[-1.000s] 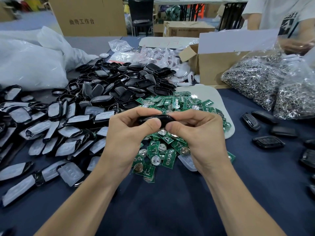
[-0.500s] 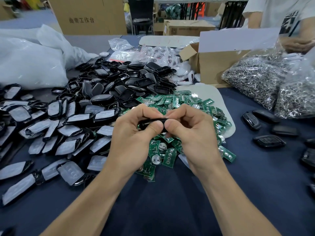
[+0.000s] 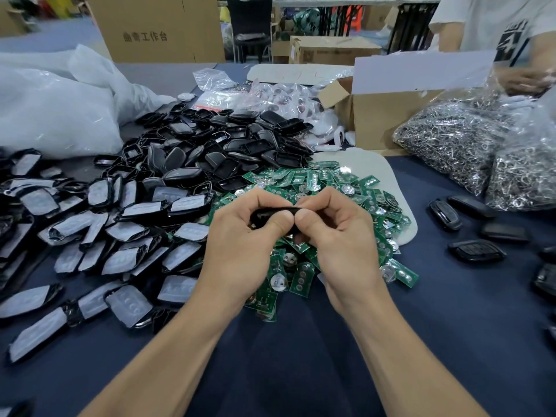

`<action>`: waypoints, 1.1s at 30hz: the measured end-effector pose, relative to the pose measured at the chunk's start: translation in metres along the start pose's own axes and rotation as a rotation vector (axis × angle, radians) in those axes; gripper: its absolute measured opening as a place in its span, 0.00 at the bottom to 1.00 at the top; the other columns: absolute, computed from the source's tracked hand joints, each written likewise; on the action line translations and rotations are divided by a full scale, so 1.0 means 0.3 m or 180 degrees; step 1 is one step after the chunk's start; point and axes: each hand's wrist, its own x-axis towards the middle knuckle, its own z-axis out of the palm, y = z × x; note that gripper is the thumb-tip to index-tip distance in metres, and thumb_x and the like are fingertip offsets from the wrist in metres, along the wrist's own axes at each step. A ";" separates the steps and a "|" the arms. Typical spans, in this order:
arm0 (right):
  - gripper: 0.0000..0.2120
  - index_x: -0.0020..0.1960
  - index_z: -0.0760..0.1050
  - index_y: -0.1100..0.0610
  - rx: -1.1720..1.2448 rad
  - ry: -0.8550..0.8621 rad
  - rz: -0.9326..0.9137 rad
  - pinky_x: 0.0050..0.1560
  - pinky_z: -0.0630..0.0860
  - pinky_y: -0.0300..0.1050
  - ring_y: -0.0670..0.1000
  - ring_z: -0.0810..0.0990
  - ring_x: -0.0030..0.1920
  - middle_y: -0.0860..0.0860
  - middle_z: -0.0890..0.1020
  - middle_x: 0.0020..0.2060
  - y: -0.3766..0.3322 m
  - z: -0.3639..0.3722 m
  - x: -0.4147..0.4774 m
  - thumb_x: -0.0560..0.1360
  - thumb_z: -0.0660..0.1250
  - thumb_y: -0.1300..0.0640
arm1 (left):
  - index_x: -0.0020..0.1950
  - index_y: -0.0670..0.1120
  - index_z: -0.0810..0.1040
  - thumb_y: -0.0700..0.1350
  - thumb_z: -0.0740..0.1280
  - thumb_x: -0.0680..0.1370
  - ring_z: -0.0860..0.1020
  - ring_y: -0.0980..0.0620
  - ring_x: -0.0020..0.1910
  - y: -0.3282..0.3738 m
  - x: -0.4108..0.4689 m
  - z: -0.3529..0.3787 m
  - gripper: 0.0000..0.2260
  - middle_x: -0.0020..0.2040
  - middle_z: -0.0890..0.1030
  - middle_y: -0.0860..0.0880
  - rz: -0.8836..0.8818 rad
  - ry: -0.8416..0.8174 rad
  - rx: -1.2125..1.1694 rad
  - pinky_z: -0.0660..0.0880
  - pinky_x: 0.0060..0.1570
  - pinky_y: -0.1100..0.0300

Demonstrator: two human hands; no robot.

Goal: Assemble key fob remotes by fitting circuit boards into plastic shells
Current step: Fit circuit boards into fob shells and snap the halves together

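My left hand point(image 3: 240, 251) and my right hand point(image 3: 343, 245) meet above the table and pinch one black key fob shell point(image 3: 264, 214) between thumbs and curled fingers. Most of the shell is hidden by my fingers; only its dark top edge shows. Directly under my hands lies a heap of green circuit boards point(image 3: 316, 182) with round coin cells. A pile of empty black shells point(image 3: 216, 145) sits behind and to the left. Shell halves with white rubber pads point(image 3: 114, 233) spread across the left.
Closed black fobs point(image 3: 477, 251) lie on the dark blue cloth at right. Bags of metal key rings point(image 3: 451, 142) and a cardboard box point(image 3: 388, 115) stand at back right. White plastic bags point(image 3: 54, 115) fill the back left. Another person point(image 3: 493, 28) stands across the table.
Both hands stay together on the shell and have drawn closer, thumbs now nearly touching. Less of the shell shows between my fingers than one second ago.
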 end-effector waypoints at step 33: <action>0.12 0.50 0.80 0.58 0.0800 -0.0846 0.1040 0.40 0.83 0.44 0.48 0.84 0.36 0.53 0.84 0.36 0.005 0.027 -0.020 0.83 0.61 0.69 | 0.42 0.56 0.90 0.34 0.78 0.73 0.87 0.42 0.33 0.024 -0.028 -0.002 0.15 0.39 0.88 0.47 -0.0097 0.0374 -0.0527 0.83 0.29 0.50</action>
